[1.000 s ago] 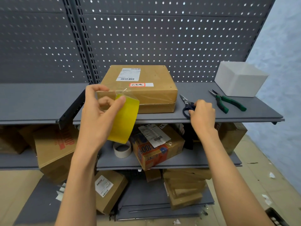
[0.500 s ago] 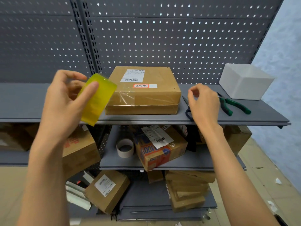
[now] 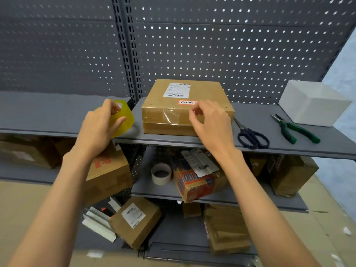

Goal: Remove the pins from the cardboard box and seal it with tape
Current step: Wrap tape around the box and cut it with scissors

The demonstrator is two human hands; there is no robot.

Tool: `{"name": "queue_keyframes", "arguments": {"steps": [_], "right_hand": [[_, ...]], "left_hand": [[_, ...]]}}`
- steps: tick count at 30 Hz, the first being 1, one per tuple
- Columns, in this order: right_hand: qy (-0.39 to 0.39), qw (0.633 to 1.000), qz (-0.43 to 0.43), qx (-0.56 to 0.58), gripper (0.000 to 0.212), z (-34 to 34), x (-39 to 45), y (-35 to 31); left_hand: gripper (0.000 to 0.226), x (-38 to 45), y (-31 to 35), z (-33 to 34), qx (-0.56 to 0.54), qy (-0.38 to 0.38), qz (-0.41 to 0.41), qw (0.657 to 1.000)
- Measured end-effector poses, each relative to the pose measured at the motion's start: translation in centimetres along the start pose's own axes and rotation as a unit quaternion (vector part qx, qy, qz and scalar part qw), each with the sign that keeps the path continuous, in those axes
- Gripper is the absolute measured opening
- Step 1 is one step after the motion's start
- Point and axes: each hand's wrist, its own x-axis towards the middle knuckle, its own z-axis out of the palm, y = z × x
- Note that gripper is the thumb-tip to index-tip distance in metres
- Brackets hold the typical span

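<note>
The cardboard box lies flat on the top shelf, brown, with a white shipping label, a red-edged sticker and clear tape across its front edge. The left hand grips the yellow tape roll, now lowered beside the box. The right hand has left the scissors; its curled fingers hover empty over the box's front.

Dark grey perforated metal back panel behind grey metal shelves, light pinpricks through the holes; pale blue-white wall right; beige floor below.
</note>
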Motion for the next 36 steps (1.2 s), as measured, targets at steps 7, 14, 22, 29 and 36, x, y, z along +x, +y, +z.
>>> {"name": "queue_keyframes", "arguments": {"steps": [7, 14, 22, 29, 36], "right_hand": [[-0.005, 1.0, -0.004, -0.011, 0.012, 0.5, -0.3, -0.3], [-0.031, 0.999, 0.018, -0.012, 0.016, 0.5, -0.3, -0.3], [-0.115, 0.993, -0.018, -0.004, 0.034, 1.8, 1.7, -1.6], [-0.205, 0.97, -0.082, -0.1, 0.039, 3.8, 2.0, -0.6], [-0.193, 0.981, -0.012, -0.031, 0.04, 2.1, 1.9, 1.2]], "left_hand": [[0.026, 0.2, -1.7, 2.5, 0.052, -0.018, 0.02, 0.998], [0.036, 0.6, -1.8, 3.3, 0.098, -0.037, 0.034, 0.994], [0.045, 2.7, 5.0, 3.3, -0.072, 0.005, 0.177, 0.982], [0.051, 3.4, 6.1, 5.8, -0.065, -0.09, 0.19, 0.975], [0.043, 4.1, 4.4, 5.4, -0.069, -0.094, 0.152, 0.981]]}}
